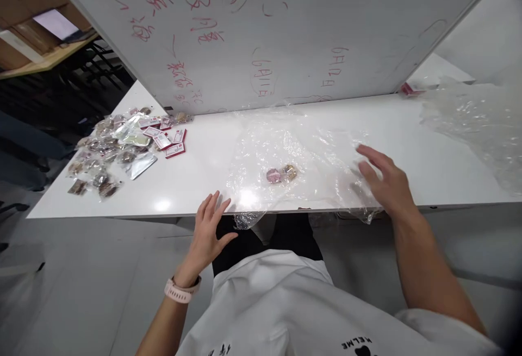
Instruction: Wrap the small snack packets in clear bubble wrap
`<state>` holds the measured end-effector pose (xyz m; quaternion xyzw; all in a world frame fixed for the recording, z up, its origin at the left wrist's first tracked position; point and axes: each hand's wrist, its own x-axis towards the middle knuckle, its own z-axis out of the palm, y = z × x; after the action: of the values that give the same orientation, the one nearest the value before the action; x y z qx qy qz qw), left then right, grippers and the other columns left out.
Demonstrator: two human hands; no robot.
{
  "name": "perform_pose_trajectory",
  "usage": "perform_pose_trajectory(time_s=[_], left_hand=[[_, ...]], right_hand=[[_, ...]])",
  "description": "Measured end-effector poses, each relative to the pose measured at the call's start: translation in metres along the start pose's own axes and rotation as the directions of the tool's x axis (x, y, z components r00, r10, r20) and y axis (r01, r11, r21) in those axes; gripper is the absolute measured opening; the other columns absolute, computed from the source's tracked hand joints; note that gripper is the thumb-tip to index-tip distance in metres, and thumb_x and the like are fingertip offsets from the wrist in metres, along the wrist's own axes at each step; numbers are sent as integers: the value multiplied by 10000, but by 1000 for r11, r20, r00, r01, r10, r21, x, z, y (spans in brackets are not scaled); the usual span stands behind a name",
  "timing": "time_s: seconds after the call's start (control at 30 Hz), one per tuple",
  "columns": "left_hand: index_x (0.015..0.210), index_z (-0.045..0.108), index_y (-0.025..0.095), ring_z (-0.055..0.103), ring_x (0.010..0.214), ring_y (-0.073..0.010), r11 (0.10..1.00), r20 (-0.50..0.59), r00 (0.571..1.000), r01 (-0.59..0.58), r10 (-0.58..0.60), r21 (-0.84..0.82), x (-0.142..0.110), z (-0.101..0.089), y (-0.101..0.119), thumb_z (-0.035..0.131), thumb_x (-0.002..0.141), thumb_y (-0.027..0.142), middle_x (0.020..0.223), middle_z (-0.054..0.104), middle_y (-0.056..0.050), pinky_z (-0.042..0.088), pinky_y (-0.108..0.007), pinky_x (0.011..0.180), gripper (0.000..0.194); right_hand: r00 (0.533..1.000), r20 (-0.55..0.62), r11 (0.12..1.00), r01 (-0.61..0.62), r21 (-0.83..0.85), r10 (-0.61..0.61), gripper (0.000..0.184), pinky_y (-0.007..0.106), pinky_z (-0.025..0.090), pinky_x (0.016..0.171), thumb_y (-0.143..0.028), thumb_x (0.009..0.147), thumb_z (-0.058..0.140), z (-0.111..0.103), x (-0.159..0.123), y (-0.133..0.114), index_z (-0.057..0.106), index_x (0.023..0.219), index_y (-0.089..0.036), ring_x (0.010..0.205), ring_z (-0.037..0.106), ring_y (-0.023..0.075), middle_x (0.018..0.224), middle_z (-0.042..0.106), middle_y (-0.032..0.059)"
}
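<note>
A sheet-like clear plastic bag (269, 144) lies spread over the middle of the white table, its near edge hanging over the front. On or inside it, I cannot tell which, sit a small pink packet (273, 175) and a yellowish-brown packet (290, 172), side by side. My left hand (211, 231), with a pink watch on the wrist, is just in front of the table edge, fingers apart and holding nothing. Over the right side of the plastic hovers my right hand (385, 179), fingers apart; whether it touches the film is hard to see.
At the left of the table (207, 155) lies a pile of small wrapped packets (101, 149) with several red-and-white boxes (175, 149). More crumpled plastic (477, 122) covers the right end. A whiteboard (244, 35) with red writing stands along the back edge.
</note>
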<state>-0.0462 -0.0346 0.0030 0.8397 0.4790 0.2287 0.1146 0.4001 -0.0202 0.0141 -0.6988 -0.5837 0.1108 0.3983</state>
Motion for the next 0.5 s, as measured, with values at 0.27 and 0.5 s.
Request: perform_pose_trajectory(time_s=[0.27,0.5], left_hand=[[943,762,319,561,1181,-287,986,-222,972,39,-75,-161,32,18,11,642,920,315,1195,669,-75,575,-479,903,122],[925,735,256,539,558,-119,740,-359,751,248,-554,-625,77,15,29,681,879,340,636,578,33,479,-266,554,109]], right_hand=[[999,-2,967,49,-251,-51,436,649,327,1164,-556,921,563,4,-104,18,621,1337,-437,1430,427,353,1519,502,-1],[992,-127,999,3,-44,-8,209,588,468,1092,-441,934,585,1,-85,11,752,1059,-436,1269,578,296,1300,673,-33]])
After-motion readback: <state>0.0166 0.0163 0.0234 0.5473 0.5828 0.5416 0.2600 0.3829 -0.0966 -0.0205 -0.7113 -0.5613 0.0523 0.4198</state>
